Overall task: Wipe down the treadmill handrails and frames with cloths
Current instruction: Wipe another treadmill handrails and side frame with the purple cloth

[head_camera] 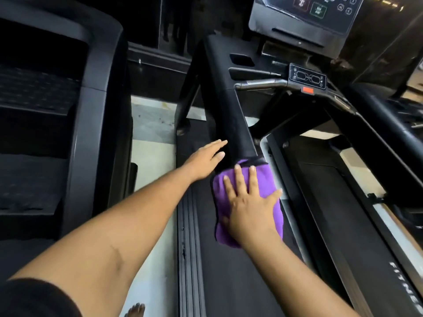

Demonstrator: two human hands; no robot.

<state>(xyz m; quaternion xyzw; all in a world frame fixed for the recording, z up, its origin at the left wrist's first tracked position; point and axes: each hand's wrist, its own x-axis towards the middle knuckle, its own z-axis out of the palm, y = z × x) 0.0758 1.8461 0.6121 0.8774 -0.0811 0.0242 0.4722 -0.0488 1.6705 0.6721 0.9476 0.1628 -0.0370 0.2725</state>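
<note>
While our right hand (250, 207) presses flat, fingers spread, on the purple cloth (249, 202) draped over the near end of the black handrail (231, 106), our left hand (207, 160) rests open against the rail's left side. Beyond it sit the small control panel (307, 78) and the console screen (306, 14). Another treadmill (91, 99) stands left across a floor strip (151, 124); a bare foot (136, 311) shows below.

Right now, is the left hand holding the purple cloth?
No, the left hand lies flat and bare beside the handrail, while the right hand presses the purple cloth onto it.
</note>
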